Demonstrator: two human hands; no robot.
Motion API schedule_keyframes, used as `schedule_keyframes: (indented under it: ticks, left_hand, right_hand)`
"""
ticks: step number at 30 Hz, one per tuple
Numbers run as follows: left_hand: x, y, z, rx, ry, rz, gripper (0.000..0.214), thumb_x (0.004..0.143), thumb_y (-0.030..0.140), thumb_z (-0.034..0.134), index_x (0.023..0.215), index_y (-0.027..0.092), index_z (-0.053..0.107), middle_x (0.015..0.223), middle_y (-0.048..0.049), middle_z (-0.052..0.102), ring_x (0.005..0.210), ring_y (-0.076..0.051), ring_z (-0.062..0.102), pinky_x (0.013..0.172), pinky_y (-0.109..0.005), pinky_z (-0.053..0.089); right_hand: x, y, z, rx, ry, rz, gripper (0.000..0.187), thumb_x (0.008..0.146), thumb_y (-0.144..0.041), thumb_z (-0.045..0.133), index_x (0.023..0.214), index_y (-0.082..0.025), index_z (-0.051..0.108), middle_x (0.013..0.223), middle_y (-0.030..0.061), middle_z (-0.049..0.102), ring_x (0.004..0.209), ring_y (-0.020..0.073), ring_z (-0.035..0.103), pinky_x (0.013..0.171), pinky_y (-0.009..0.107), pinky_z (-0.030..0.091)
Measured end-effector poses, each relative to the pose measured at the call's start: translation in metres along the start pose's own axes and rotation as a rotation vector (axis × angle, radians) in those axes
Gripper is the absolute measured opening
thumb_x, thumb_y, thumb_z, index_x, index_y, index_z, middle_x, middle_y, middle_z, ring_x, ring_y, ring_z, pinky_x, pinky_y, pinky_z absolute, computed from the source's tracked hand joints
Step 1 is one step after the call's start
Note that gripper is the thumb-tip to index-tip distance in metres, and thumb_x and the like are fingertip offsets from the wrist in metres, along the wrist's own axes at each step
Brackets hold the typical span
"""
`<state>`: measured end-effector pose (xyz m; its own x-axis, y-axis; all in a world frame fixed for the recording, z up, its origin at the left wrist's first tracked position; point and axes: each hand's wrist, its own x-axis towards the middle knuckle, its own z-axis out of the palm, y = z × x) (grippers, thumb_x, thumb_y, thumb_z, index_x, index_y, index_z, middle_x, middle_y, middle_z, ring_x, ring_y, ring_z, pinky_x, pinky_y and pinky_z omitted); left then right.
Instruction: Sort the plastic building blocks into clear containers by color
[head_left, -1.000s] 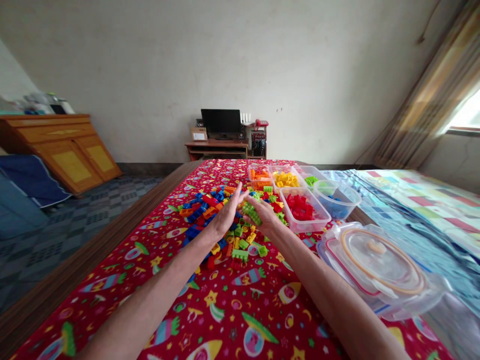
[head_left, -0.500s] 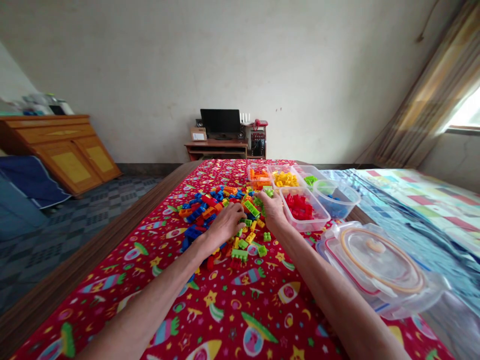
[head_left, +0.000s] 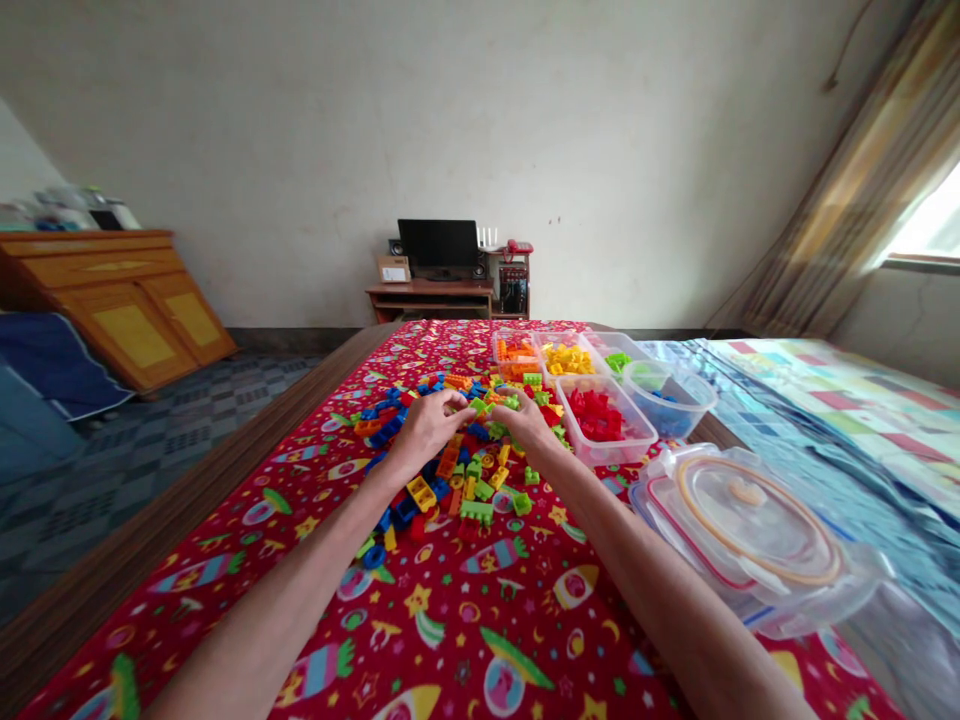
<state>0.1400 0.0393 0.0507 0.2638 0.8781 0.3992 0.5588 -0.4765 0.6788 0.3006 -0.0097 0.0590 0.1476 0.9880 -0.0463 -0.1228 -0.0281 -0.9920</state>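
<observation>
Over a heap of mixed building bricks [head_left: 448, 458], my left hand [head_left: 429, 428] pinches a light green building brick [head_left: 478, 406] at its fingertips. Just to the right, my right hand [head_left: 531, 425] has thumb and fingers closed around another light green building brick [head_left: 513, 402], partly covered by the fingers. Blue, orange, yellow, red and green bricks lie under and around both hands. A few loose green bricks, one a long green brick [head_left: 476, 512], rest on the near side of the heap.
Clear plastic boxes stand right of the heap: orange bricks [head_left: 516, 350], yellow bricks [head_left: 568, 360], green bricks [head_left: 617, 362], red bricks [head_left: 596, 415] and a round tub [head_left: 679, 410] with blue ones. Stacked clear lids [head_left: 757, 520] lie nearer on the red patterned cloth [head_left: 450, 620].
My left hand has lifted and moved left and away from me, now pinching a green brick. My right hand has shifted left, nearer to the left fingertips. More near bricks are uncovered.
</observation>
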Motion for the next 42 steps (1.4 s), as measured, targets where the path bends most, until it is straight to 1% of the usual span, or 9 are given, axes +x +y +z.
schedule_keyframes:
  ticks: [3,6,13,21,26,29,34,38,42]
  left_hand:
    - [0.003,-0.005,0.003,-0.158,-0.072,-0.029,0.042,0.067,0.057,0.065,0.076,0.017,0.069,0.069,-0.0038,0.071,0.063,-0.019,0.065,0.059,-0.027,0.049]
    - [0.004,-0.005,0.004,-0.21,-0.1,-0.027,0.04,0.069,0.055,0.063,0.078,0.016,0.071,0.073,-0.0048,0.073,0.067,-0.02,0.067,0.063,-0.029,0.052]
    - [0.002,-0.003,-0.006,0.11,0.002,0.113,0.031,0.084,0.036,0.047,0.09,0.018,0.071,0.09,-0.0057,0.074,0.079,-0.02,0.068,0.074,-0.029,0.053]
    - [-0.004,-0.026,0.011,0.343,-0.031,0.257,0.028,0.086,0.023,0.042,0.092,0.017,0.068,0.092,-0.0094,0.07,0.081,-0.021,0.066,0.074,-0.03,0.052]
    - [-0.006,-0.028,0.011,0.373,-0.075,0.237,0.03,0.086,0.023,0.042,0.1,0.019,0.068,0.097,-0.0083,0.071,0.08,-0.019,0.067,0.076,-0.03,0.053]
    - [-0.006,-0.029,0.013,0.397,-0.071,0.234,0.032,0.086,0.023,0.041,0.103,0.017,0.068,0.102,-0.0101,0.071,0.088,-0.022,0.068,0.083,-0.034,0.053]
    - [-0.007,-0.032,0.014,0.419,-0.077,0.233,0.033,0.087,0.025,0.042,0.108,0.02,0.067,0.107,-0.0085,0.072,0.095,-0.023,0.068,0.085,-0.033,0.053]
    - [-0.007,-0.036,0.015,0.413,-0.052,0.243,0.033,0.088,0.027,0.042,0.108,0.022,0.067,0.105,-0.0069,0.072,0.092,-0.021,0.068,0.083,-0.031,0.053]
    - [-0.007,-0.04,0.018,0.406,-0.056,0.25,0.034,0.089,0.028,0.041,0.111,0.021,0.067,0.106,-0.0072,0.071,0.09,-0.021,0.068,0.084,-0.032,0.053]
  right_hand:
    - [-0.001,0.003,0.004,-0.005,-0.146,0.002,0.037,0.061,-0.025,0.064,0.097,-0.02,0.058,0.061,-0.005,0.057,0.054,0.0116,0.052,0.045,0.02,0.039]
    - [0.004,0.008,0.004,-0.029,-0.145,-0.068,0.03,0.062,-0.027,0.064,0.09,-0.02,0.058,0.061,-0.0058,0.055,0.052,0.0102,0.049,0.044,0.02,0.039]
    - [0.014,0.01,-0.004,-0.32,-0.048,-0.318,0.027,0.067,-0.036,0.066,0.088,-0.02,0.061,0.053,-0.0085,0.049,0.05,0.0084,0.043,0.05,0.02,0.035]
    - [-0.021,-0.066,-0.009,-0.545,-0.214,-0.615,0.015,0.074,-0.032,0.068,0.08,-0.019,0.064,0.056,-0.0062,0.051,0.055,0.0085,0.044,0.055,0.021,0.033]
    - [0.024,-0.123,-0.039,-0.737,-0.142,-0.508,0.023,0.062,-0.022,0.078,0.055,-0.016,0.057,0.044,-0.0069,0.046,0.047,0.0065,0.042,0.048,0.019,0.029]
    - [0.065,-0.139,-0.08,-0.819,-0.008,-0.369,0.024,0.061,-0.018,0.079,0.052,-0.015,0.057,0.043,-0.0046,0.05,0.044,0.0069,0.044,0.046,0.019,0.03]
    - [0.111,-0.14,-0.159,-1.062,0.008,-0.204,0.026,0.071,-0.023,0.073,0.05,-0.012,0.061,0.04,0.0012,0.054,0.037,0.007,0.041,0.043,0.021,0.029]
    - [0.125,-0.131,-0.189,-0.867,0.088,-0.139,0.026,0.074,-0.021,0.069,0.051,-0.011,0.06,0.04,0.0025,0.055,0.034,0.0059,0.041,0.039,0.019,0.027]
    - [0.118,-0.116,-0.185,-0.522,-0.083,-0.056,0.013,0.074,-0.025,0.066,0.071,-0.012,0.066,0.06,0.0056,0.067,0.045,0.0097,0.055,0.039,0.017,0.032]
